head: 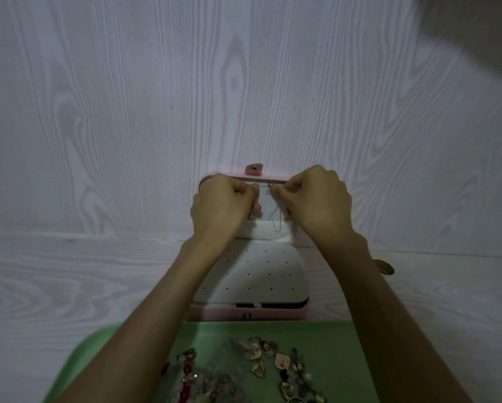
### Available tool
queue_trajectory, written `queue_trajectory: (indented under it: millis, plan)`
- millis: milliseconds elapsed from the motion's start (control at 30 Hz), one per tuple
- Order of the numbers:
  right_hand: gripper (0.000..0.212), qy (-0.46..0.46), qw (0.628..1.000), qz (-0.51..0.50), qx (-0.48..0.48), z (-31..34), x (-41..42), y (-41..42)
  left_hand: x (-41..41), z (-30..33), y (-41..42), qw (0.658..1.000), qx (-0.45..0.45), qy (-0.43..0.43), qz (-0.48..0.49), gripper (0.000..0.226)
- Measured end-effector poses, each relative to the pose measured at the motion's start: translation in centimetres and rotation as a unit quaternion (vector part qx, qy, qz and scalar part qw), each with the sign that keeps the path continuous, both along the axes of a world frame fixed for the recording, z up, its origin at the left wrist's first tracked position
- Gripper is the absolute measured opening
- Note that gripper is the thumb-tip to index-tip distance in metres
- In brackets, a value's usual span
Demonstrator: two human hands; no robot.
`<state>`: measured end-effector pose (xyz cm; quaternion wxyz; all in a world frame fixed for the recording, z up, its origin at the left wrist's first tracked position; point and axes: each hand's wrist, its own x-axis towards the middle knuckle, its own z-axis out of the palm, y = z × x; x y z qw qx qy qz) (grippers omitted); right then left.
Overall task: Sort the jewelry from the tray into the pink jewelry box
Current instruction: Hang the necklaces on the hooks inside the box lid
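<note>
The pink jewelry box (214,315) stands open against the wall, its lid upright and its white dotted panel (252,274) lying flat. Both hands are raised to the top of the lid's white inside. My left hand (222,205) and my right hand (316,199) each pinch an end of a thin silver chain (274,219), whose loop hangs down between them over the lid's pocket. The green tray (331,344) lies nearest to me with several pieces of jewelry (258,365) heaped on it.
A wood-grain wall rises directly behind the box, and the tabletop carries the same pattern. A small tan object (385,267) sits on the table to the right, partly hidden by my right forearm. My forearms cross above the tray and the box's sides.
</note>
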<state>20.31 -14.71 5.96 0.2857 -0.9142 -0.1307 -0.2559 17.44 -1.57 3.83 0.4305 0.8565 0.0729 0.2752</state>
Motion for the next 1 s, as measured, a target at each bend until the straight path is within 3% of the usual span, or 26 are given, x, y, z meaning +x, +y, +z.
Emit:
queue_trajectory:
  millis: [267, 500, 767, 867, 1000]
  plan:
    - [0.03, 0.047, 0.999, 0.005, 0.024, -0.1, 0.0, -0.4, 0.1, -0.5, -0.2, 1.0, 0.008, 0.016, 0.022, 0.03]
    - [0.034, 0.046, 0.998, -0.03, -0.023, -0.3, 0.3, -0.1, 0.3, -1.0, -0.3, 0.998, 0.042, 0.025, 0.042, 0.025]
    - [0.029, 0.168, 0.984, 0.036, -0.051, 0.5, 0.1, -1.9, 0.0, -0.6, -0.4, 0.991, 0.123, 0.045, 0.019, 0.017]
    - [0.017, 0.166, 0.981, 0.038, -0.096, 0.5, 0.0, -2.2, -0.2, 0.1, 0.0, 0.99, 0.131, 0.056, 0.0, 0.024]
    - [0.026, 0.139, 0.982, 0.036, -0.123, -0.3, -0.3, -1.3, -0.4, 0.8, 0.5, 0.982, 0.173, 0.07, -0.004, 0.014]
